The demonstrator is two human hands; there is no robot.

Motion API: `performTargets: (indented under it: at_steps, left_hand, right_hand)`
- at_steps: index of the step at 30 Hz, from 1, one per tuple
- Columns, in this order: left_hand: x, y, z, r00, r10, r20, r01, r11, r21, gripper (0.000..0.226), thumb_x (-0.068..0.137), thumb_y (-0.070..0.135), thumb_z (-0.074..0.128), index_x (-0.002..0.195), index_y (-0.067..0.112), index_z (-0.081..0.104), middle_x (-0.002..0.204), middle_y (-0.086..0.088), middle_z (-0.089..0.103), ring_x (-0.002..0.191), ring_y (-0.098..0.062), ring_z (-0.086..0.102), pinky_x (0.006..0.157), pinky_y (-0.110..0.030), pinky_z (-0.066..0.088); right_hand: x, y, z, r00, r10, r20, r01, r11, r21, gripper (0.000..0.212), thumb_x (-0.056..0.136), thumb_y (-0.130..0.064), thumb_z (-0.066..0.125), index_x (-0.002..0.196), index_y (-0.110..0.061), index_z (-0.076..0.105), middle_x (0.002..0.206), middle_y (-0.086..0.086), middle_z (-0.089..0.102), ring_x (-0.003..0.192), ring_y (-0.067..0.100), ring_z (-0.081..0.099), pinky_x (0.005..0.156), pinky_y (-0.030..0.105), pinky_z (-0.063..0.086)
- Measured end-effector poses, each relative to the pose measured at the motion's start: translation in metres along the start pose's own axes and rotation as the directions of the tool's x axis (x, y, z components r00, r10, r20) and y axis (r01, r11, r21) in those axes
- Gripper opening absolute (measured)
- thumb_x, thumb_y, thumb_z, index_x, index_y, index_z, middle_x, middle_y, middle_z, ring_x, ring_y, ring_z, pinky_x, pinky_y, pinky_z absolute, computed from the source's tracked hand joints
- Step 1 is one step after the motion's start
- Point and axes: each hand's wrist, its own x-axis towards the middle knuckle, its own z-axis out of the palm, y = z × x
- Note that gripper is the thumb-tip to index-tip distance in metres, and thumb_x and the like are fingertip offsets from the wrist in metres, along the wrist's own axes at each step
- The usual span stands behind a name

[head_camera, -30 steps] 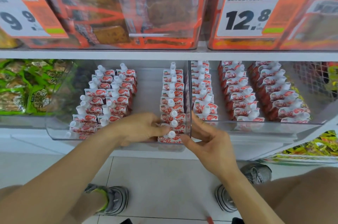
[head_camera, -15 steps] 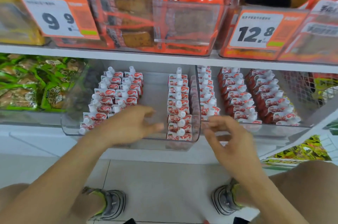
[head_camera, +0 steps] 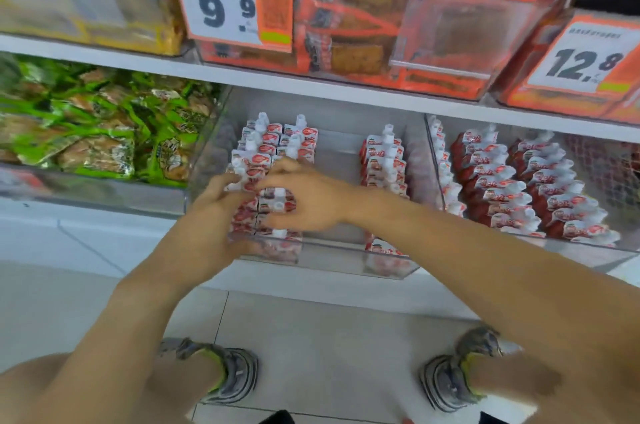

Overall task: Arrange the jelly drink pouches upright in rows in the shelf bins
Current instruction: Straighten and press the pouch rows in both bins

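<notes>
Shelf bin [head_camera: 346, 247] of upright jelly pouches [head_camera: 382, 164], both hands [head_camera: 308, 198] inside

One head-worn wide-angle view looks forward and steeply down from close above the clear shelf bin [head_camera: 332, 250], tilted slightly. The upper shelf edge [head_camera: 311, 87] crosses the top, the floor tiles [head_camera: 311, 337] and the person's shoes [head_camera: 235, 375] fill the bottom.
</notes>
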Motion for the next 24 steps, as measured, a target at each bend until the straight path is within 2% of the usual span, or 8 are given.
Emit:
performTargets:
  at_steps: [3,7,11,15,19,24]
  left_hand:
    - [0.002,-0.004,-0.001,0.999,0.042,-0.007,-0.042,0.999,-0.007,0.081,0.063,0.040,0.087,0.134,0.021,0.054,0.142,0.001,0.030,0.120,-0.021,0.050,0.100,-0.033,0.043]
    - [0.002,-0.005,-0.001,0.998,0.062,-0.003,-0.062,0.998,0.007,0.078,0.066,0.041,0.085,0.134,0.021,0.053,0.140,0.001,0.028,0.117,-0.019,0.049,0.098,-0.031,0.042]
    - [0.000,-0.005,0.000,0.998,0.055,-0.007,-0.055,0.998,-0.002,0.079,0.069,0.040,0.084,0.138,0.024,0.048,0.140,0.002,0.025,0.113,-0.024,0.054,0.094,-0.036,0.047]
    - [0.003,-0.005,-0.002,0.999,0.029,0.040,-0.029,1.000,0.003,0.075,0.071,0.040,0.082,0.136,0.024,0.049,0.142,0.006,0.020,0.112,-0.023,0.055,0.091,-0.032,0.047]
    - [0.004,-0.004,-0.004,0.998,0.013,0.067,-0.011,1.000,-0.019,0.074,0.071,0.037,0.083,0.134,0.022,0.050,0.140,0.007,0.020,0.106,-0.020,0.055,0.087,-0.028,0.045]
    - [0.003,-0.003,-0.005,0.998,0.010,0.061,-0.008,1.000,-0.027,0.072,0.070,0.036,0.084,0.132,0.021,0.052,0.139,0.007,0.021,0.103,-0.019,0.055,0.085,-0.028,0.046]
  right_hand:
    - [0.006,0.004,0.010,1.000,0.016,0.020,-0.014,0.995,-0.095,0.067,0.077,-0.069,0.046,0.121,-0.019,0.061,0.115,0.003,0.048,0.106,0.029,0.049,0.097,0.043,0.044]
    - [0.000,0.011,0.013,0.997,-0.069,0.024,0.072,0.989,-0.130,0.069,0.080,-0.071,0.049,0.128,-0.021,0.056,0.123,0.003,0.044,0.110,0.027,0.050,0.097,0.046,0.046]
    - [-0.002,0.016,0.011,0.991,-0.128,0.040,0.131,0.988,-0.084,0.069,0.083,-0.062,0.058,0.135,-0.018,0.049,0.130,0.006,0.042,0.116,0.026,0.049,0.099,0.044,0.046]
    - [-0.008,0.023,0.010,0.984,-0.173,0.051,0.177,0.980,-0.086,0.052,0.082,-0.044,0.072,0.123,-0.015,0.059,0.141,0.014,0.036,0.130,0.031,0.041,0.107,0.044,0.041]
    - [-0.004,0.020,0.010,0.981,-0.175,0.083,0.179,0.983,-0.043,0.041,0.079,-0.041,0.072,0.109,-0.014,0.068,0.133,0.014,0.042,0.120,0.031,0.049,0.100,0.047,0.044]
    - [0.001,0.020,0.009,0.981,-0.175,0.078,0.178,0.984,-0.029,0.032,0.078,-0.036,0.071,0.097,-0.010,0.068,0.124,0.009,0.046,0.108,0.027,0.051,0.090,0.047,0.048]
